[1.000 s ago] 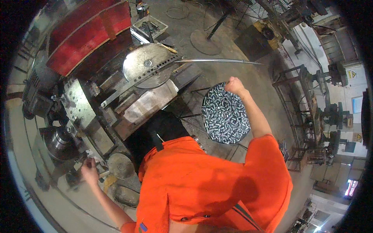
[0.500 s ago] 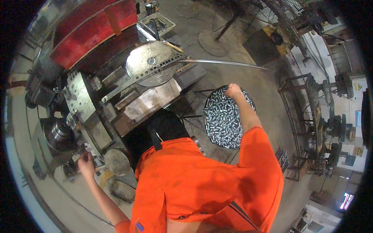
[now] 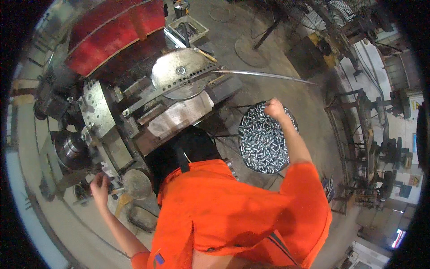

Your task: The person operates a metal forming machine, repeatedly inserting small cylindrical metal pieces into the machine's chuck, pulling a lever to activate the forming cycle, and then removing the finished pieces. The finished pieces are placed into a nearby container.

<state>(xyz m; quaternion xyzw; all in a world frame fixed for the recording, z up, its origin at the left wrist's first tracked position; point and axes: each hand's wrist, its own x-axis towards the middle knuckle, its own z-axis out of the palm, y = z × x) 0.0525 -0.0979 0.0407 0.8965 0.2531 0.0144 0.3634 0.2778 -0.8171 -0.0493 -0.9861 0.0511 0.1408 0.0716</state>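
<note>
My right hand (image 3: 274, 109) is closed in a fist over the far part of a round dark tray (image 3: 239, 142) heaped with short, shiny metal cylinders (image 3: 264, 150). Whatever the fist holds, if anything, is hidden. Low on the left, my left hand (image 3: 100, 186) has its fingers bent together beside the metal fittings (image 3: 112, 175) of a machine. Any object between those fingers is too small to make out. Just right of that hand sits a round metal handwheel or disc (image 3: 137, 184).
The machine carries a large steel disc (image 3: 172, 69) with a drilled bar across it and a long rod (image 3: 268, 75) jutting right. A chuck-like cylinder (image 3: 69, 150) is at left. Behind stand a red panel (image 3: 116, 33) and a parts bin (image 3: 197, 29); racks (image 3: 349, 134) line the right.
The whole view has shifted slightly. My right fist sits a little differently over the tray's far part, its fingers more curled. My left hand stays by the machine fittings.
</note>
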